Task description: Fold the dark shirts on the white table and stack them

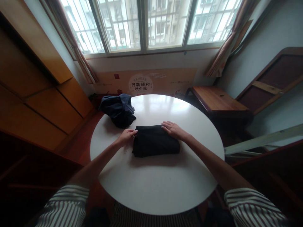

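Observation:
A black garment [156, 142], folded into a flat rectangle, lies on the white round table [161, 186]; its exact kind does not show. At its upper left corner my left hand [126, 137] pinches the edge of the cloth between thumb and fingers. My right hand [174, 130] rests palm down on the upper right part of the fold, fingers stretched out to the left. Behind my left hand sits a crumpled heap of dark blue and black clothing [119, 110], apart from the folded piece and close to the table's left rim.
Beyond the table, a low wooden table [217, 99] stands at the right. Orange-brown cabinets [56, 97] line the left side. A printed banner [165, 80] hangs below the barred window [163, 25]. A pale bar [262, 138] reaches toward the table's right edge.

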`<action>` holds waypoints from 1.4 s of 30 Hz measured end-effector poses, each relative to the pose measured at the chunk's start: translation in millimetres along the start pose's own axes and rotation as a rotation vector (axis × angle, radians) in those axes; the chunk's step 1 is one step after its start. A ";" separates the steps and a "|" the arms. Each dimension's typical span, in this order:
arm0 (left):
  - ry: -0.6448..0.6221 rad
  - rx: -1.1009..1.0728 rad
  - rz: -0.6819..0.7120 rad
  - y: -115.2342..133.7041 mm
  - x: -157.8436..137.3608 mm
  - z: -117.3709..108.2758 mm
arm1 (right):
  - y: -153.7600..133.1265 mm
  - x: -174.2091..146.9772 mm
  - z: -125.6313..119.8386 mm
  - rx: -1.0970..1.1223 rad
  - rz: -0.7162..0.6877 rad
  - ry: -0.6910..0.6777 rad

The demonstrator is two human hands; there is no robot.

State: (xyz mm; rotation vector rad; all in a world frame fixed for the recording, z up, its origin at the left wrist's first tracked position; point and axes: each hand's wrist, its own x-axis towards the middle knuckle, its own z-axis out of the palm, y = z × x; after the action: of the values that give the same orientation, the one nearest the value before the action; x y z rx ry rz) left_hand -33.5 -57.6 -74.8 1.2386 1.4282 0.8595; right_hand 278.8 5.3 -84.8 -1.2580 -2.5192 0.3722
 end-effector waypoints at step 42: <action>-0.135 0.340 0.144 4.4 -41.0 1.6 | -39.5 -43.5 -21.6 0.597 0.460 0.404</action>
State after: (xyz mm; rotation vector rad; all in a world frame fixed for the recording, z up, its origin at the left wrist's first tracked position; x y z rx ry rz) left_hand -32.6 -96.7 -61.4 1.6404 1.4265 0.6287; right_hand 283.0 -50.7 -57.2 -1.4530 -1.5970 0.8061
